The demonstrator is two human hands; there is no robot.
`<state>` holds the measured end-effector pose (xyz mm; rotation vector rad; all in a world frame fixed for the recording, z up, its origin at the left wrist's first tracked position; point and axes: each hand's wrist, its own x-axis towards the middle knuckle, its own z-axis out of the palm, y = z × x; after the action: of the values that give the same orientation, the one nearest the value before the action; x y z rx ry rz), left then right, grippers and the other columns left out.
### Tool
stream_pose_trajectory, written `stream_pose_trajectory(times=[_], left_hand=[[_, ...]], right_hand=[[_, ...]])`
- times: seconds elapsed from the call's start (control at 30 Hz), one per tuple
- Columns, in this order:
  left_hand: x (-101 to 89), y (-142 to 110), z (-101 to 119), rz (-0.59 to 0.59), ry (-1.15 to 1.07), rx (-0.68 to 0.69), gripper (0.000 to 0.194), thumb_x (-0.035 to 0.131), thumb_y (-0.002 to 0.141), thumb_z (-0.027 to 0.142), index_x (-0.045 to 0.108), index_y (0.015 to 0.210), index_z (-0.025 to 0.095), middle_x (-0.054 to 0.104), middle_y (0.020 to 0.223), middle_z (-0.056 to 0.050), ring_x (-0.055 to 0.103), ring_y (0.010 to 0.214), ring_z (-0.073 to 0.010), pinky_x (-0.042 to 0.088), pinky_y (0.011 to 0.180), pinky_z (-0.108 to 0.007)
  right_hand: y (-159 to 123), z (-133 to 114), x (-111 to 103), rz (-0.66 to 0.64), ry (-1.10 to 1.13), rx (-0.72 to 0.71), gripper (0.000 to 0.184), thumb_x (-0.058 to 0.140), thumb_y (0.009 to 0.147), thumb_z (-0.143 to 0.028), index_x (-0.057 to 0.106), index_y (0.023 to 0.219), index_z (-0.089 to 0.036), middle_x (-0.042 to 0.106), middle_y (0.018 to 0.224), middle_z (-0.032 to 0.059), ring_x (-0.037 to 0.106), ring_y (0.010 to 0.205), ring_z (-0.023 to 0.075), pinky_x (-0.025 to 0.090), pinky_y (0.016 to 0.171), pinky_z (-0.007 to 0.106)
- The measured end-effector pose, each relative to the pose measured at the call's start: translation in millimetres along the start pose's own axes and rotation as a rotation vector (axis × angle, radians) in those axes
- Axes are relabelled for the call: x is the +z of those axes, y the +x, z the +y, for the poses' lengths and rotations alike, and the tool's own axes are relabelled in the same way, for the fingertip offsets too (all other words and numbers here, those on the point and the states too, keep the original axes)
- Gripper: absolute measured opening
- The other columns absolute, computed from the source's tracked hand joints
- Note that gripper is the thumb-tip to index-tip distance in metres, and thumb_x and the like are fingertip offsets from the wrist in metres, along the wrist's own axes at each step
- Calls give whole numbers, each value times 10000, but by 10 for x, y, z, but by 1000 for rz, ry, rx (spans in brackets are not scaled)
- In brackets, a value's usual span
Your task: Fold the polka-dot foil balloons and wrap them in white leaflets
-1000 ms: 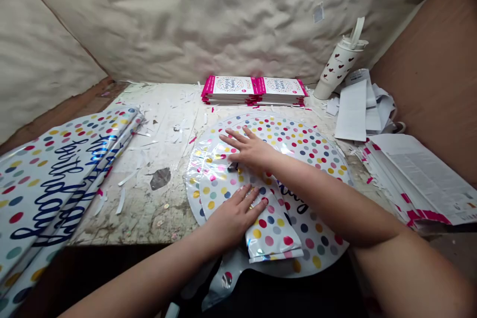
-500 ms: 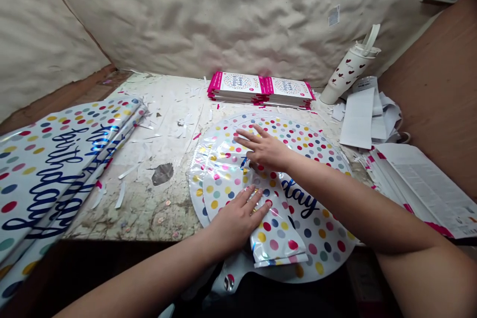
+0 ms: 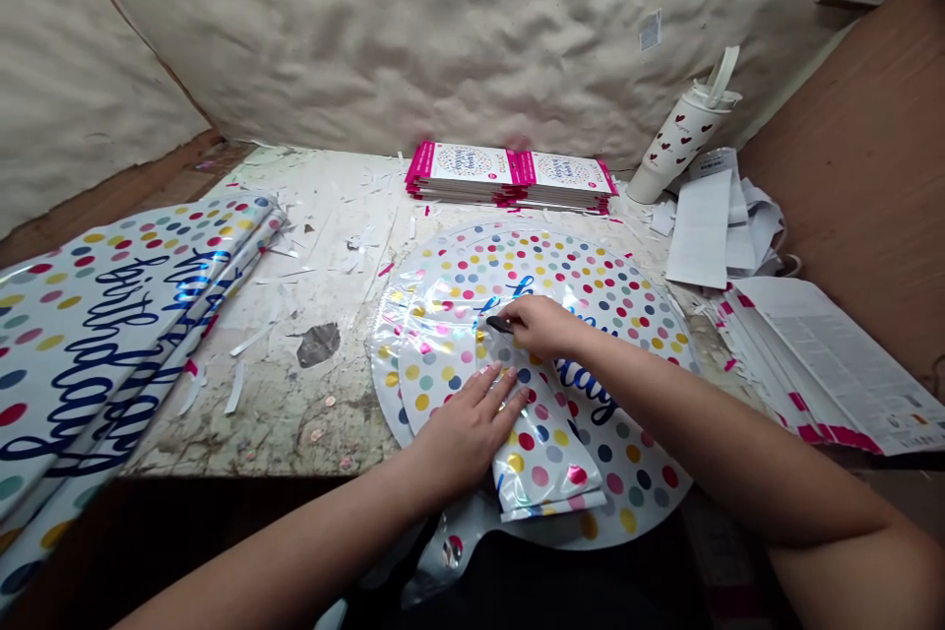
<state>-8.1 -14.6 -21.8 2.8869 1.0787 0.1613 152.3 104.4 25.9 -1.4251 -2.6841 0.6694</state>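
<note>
1. While spread open, left hand (image 3: 469, 433) flat on a folded polka-dot foil balloon (image 3: 538, 448); right hand (image 3: 542, 327) curled at its upper fold, grip unclear.
2. Beneath, a round foil balloon (image 3: 591, 281) overhanging the near edge of the worktable (image 3: 295, 433).
3. Leftward, scrap-strewn tabletop, then stacked birthday balloons (image 3: 110, 345).

From here I can read "birthday" in blue script on the folded foil balloons (image 3: 125, 335) at left and "day" on the round foil balloon (image 3: 620, 290) nearby; the far packets (image 3: 465, 175) and right-hand leaflet (image 3: 834, 354) print too small.
</note>
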Motion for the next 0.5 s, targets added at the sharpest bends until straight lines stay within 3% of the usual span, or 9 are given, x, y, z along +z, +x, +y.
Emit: stream_pose_trajectory(times=[0.1, 0.23, 0.33, 0.5], left_hand=[[-14, 12, 1, 13, 11, 9, 454, 421, 873, 166, 408, 1324, 114, 424, 1356, -184, 383, 1246, -352, 390, 976, -493], [-28, 23, -1, 35, 13, 27, 450, 417, 874, 159, 412, 1320, 100, 449, 1332, -193, 407, 1224, -365, 408, 952, -507], [-15, 23, -1, 45, 7, 31, 445, 418, 875, 157, 414, 1316, 100, 430, 1344, -201, 389, 1238, -364, 400, 956, -509], [18, 15, -1, 31, 1, 30, 463, 434, 867, 155, 395, 1326, 101, 405, 1358, -213, 367, 1252, -369, 392, 957, -518]], right_hand=[[20, -101, -66, -40, 36, 38, 190, 521, 774, -253, 690, 747, -170, 667, 785, 36, 567, 681, 143, 369, 574, 217], [7, -217, -54, -81, 140, 184, 306, 651, 649, -458, 616, 596, -159, 584, 639, 12, 504, 601, 126, 305, 493, 222], [24, -256, -23, -160, 229, 275, 252, 659, 668, -391, 582, 581, -168, 509, 526, -32, 461, 506, 91, 302, 455, 204], [129, -206, -56, -274, 286, 329, 188, 545, 808, -324, 622, 716, -179, 514, 485, -42, 471, 419, 77, 381, 439, 190]])
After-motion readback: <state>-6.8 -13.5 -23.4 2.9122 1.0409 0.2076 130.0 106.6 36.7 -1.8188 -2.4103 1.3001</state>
